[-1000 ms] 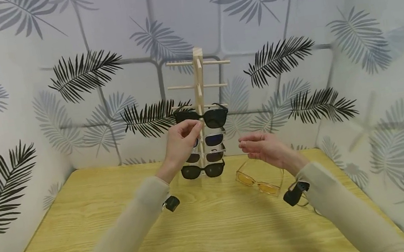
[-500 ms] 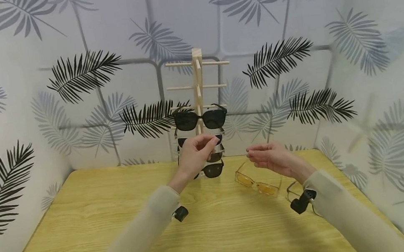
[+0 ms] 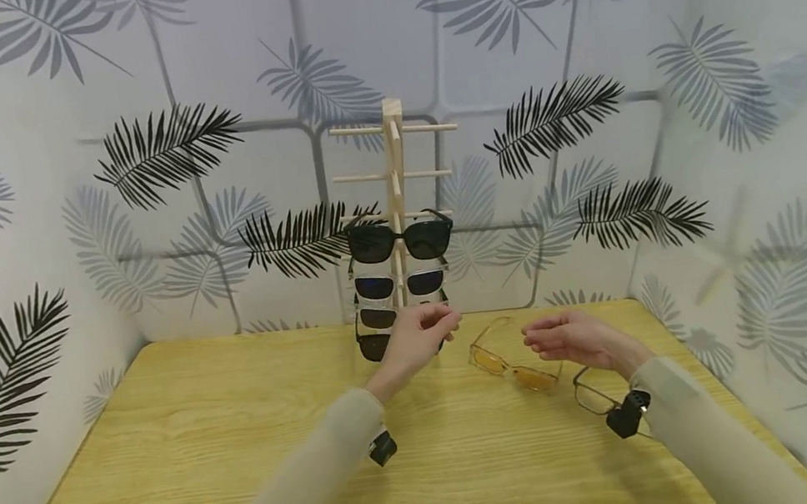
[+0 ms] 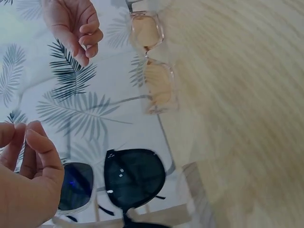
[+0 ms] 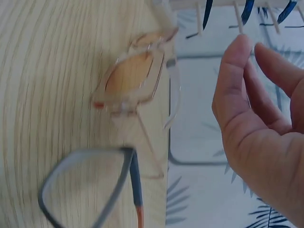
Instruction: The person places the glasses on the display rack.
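Observation:
My left hand (image 3: 414, 341) is in front of the lower part of a wooden eyewear stand (image 3: 395, 131), its fingers loosely bent and holding nothing. It partly hides the two lowest pairs of sunglasses. Above them hang black sunglasses (image 3: 372, 244) and a clear-framed pair with dark blue lenses (image 3: 375, 287). Over the right side of the table, my right hand (image 3: 587, 340) hovers with relaxed, slightly curved fingers and holds nothing. It is nearest to orange-tinted glasses (image 3: 536, 379) lying on the table and thin-rimmed eyeglasses (image 3: 593, 397), which the wrist camera partly covers.
Bare crossbars (image 3: 426, 128) stick out from the upper stand. The wooden table (image 3: 230, 441) meets a leaf-patterned backdrop (image 3: 261, 76) behind the stand and at both sides.
My left hand has come down and right, from beside the black sunglasses to the bottom pairs. My right hand has drifted down and right, away from the stand. The glasses have stayed put.

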The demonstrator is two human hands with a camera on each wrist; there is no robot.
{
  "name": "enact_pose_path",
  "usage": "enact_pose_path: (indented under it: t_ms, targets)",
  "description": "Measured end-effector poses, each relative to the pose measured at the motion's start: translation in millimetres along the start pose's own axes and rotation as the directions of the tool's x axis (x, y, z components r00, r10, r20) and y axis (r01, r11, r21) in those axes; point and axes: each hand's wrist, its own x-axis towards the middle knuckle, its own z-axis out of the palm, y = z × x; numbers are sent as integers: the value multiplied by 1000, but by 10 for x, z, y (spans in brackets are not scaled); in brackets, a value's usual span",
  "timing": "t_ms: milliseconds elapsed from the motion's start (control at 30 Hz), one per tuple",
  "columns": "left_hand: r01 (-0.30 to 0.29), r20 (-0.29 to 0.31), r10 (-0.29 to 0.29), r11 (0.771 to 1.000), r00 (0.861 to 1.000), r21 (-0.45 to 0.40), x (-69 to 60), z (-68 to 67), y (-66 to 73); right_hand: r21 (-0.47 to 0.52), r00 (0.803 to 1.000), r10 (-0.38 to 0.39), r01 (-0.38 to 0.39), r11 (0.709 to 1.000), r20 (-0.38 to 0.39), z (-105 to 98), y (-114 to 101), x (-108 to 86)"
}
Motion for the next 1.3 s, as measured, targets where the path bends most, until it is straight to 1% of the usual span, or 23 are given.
enact_pose_path:
  t_ms: [67, 167, 233, 367, 500, 633, 767, 900, 933, 1033, 1167, 1300]
  targets:
    - [36, 7, -36, 999, 999, -30, 18, 57, -56, -48, 1000, 16, -15, 999, 21, -88, 27, -15]
    - [97, 45, -95, 994, 994, -52, 33, 133, -130, -125, 998, 49, -44, 991, 37, -202, 58, -48]
    - [142, 81, -138, 988, 987, -54, 28, 174, -162, -160, 996, 82, -76, 984, 35, -260, 77, -69]
    - [222, 142, -214, 974, 966, -45, 26, 244, -214, -222, 991, 124, -112, 968, 40, -332, 110, -105]
    - [271, 155, -259, 961, 953, -55, 59, 331, -279, -243, 992, 129, -122, 962, 13, -362, 121, -122]
    - [318, 139, -304, 944, 942, -89, 89, 428, -376, -287, 992, 129, -125, 950, -5, -374, 128, -128]
    - [346, 119, -332, 931, 936, -120, 101, 501, -446, -327, 990, 137, -141, 934, -33, -412, 163, -130]
    - [345, 114, -332, 930, 936, -128, 117, 554, -471, -356, 988, 144, -153, 922, -53, -455, 202, -136]
    - [350, 117, -336, 927, 934, -133, 125, 567, -476, -359, 988, 147, -157, 920, -56, -463, 206, -138]
    - [374, 136, -355, 915, 925, -150, 138, 588, -493, -369, 987, 150, -159, 915, -53, -476, 214, -141]
    - [413, 176, -384, 894, 906, -176, 129, 595, -537, -367, 986, 160, -164, 916, -42, -474, 242, -127]
    - [425, 201, -389, 886, 899, -187, 134, 605, -582, -370, 986, 162, -163, 914, -36, -449, 245, -106]
